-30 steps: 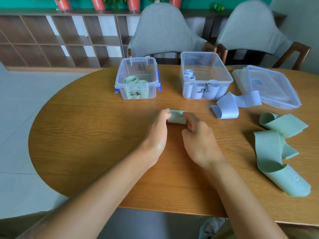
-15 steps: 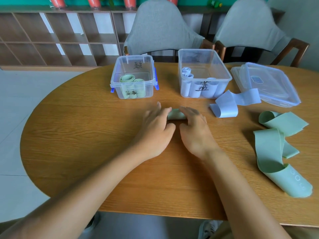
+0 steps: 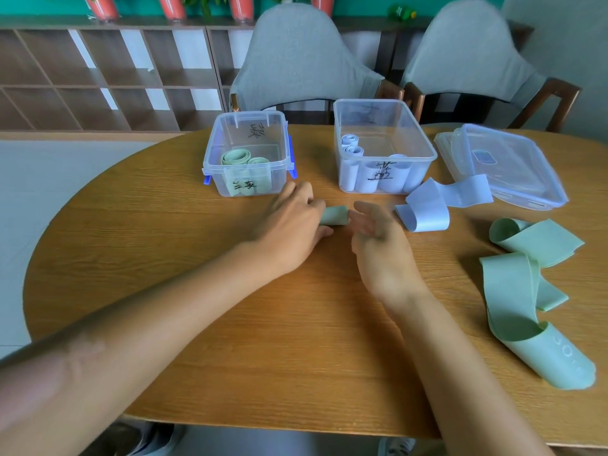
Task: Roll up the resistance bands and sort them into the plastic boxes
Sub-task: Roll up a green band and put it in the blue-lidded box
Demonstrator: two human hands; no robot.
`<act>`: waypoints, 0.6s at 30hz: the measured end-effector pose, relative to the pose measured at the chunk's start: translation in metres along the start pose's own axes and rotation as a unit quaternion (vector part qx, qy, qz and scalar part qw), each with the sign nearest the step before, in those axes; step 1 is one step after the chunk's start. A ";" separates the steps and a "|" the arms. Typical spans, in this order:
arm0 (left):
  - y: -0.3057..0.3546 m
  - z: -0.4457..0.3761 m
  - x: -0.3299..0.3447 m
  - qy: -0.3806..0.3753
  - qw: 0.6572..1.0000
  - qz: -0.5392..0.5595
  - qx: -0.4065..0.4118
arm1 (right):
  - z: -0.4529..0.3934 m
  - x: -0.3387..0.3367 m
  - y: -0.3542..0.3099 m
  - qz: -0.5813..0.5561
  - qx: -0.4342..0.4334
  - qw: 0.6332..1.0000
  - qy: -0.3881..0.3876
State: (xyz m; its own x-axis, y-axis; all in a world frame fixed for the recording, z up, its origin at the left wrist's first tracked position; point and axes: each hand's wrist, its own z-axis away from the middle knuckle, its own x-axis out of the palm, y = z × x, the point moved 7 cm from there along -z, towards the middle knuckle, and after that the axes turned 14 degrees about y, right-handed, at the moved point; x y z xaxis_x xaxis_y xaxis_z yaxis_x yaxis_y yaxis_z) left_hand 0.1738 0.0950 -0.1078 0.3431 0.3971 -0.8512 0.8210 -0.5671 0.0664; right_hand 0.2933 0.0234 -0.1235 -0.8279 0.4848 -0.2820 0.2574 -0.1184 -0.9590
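On the wooden desk [image 3: 204, 324], the left hand [image 3: 289, 232] and right hand [image 3: 378, 245] flank a finished green roll [image 3: 334, 215]. The left fingers [image 3: 297, 195] lie fairly straight, with the roll's left end against them; whether the thumb pinches it I cannot tell. The right fingers [image 3: 363, 213] are loose, holding nothing, tips beside the roll's right end. Rolling looks done, and the next move likely calls for lifting the roll into the green-band box [image 3: 248, 149] just beyond. The blue-band box [image 3: 381, 144] stands right of it.
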 end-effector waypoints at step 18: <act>-0.011 -0.004 0.011 0.111 0.964 0.200 -0.139 | -0.007 0.020 0.001 -0.038 -0.014 0.999 -0.036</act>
State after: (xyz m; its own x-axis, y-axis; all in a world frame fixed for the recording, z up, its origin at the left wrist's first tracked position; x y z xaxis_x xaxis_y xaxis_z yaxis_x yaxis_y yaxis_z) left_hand 0.1702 0.1089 -0.1157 0.7211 0.3483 -0.5990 0.6828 -0.5037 0.5292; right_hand 0.2809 0.0389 -0.1300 -0.8789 0.4282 -0.2103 0.2049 -0.0593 -0.9770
